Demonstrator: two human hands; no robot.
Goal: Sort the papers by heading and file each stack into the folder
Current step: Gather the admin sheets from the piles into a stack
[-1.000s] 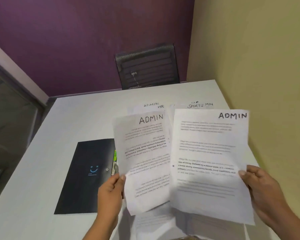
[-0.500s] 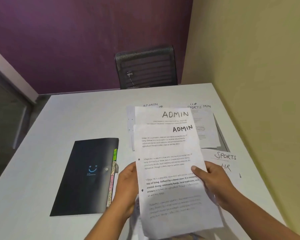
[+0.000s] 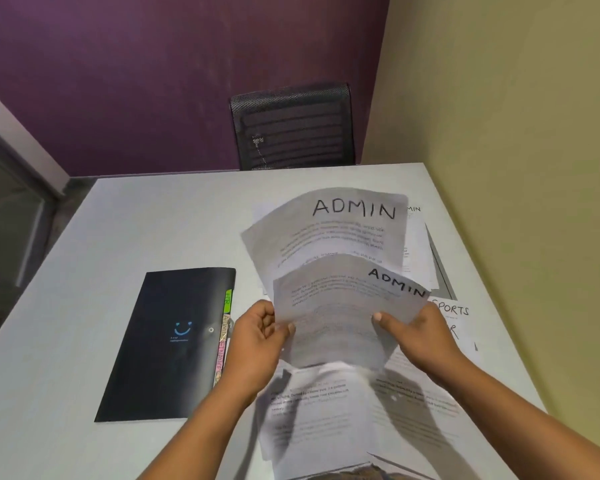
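Both hands hold two sheets headed ADMIN above the white table (image 3: 125, 237). Left hand (image 3: 257, 337) pinches the left edge; right hand (image 3: 416, 334) grips the right edge, thumb on top. Front sheet (image 3: 340, 306) overlaps the back sheet (image 3: 329, 230), both bowed. Black folder (image 3: 167, 344) lies closed left of the hands, coloured tabs along its right edge. More papers (image 3: 326, 410) lie under the hands; one beside the right hand reads SPORTS (image 3: 452, 310). Mesh chair (image 3: 291, 126) stands beyond the table.
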